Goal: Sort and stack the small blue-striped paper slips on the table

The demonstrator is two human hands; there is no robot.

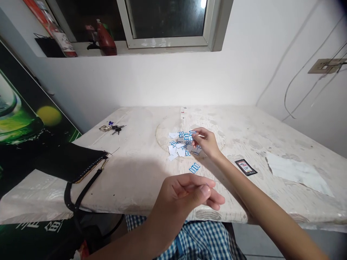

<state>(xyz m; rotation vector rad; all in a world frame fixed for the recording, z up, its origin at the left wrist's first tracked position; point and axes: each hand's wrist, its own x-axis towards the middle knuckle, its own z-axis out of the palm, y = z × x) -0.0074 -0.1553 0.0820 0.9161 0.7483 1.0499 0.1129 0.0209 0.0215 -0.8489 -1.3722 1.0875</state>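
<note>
Small white paper pieces (pixel 180 146), several with blue printed outlines, lie in a loose pile near the middle of the table. At the pile's right side is my right hand (pixel 207 142), its thumb and fingers pinched on a small paper piece (pixel 192 133) with blue outlines. One more blue-outlined paper piece (pixel 194 168) lies apart, between the pile and my left hand. My left hand (pixel 187 195) hovers near the table's front edge with thumb and fingertips together. Whether anything is between them I cannot make out.
A black bag (pixel 81 162) with a strap lies at the left edge, and keys (pixel 117 129) lie behind it. To the right are a black-bordered packet (pixel 245 167) and a white paper sheet (pixel 298 171). Bottles (pixel 107 39) stand on the window sill.
</note>
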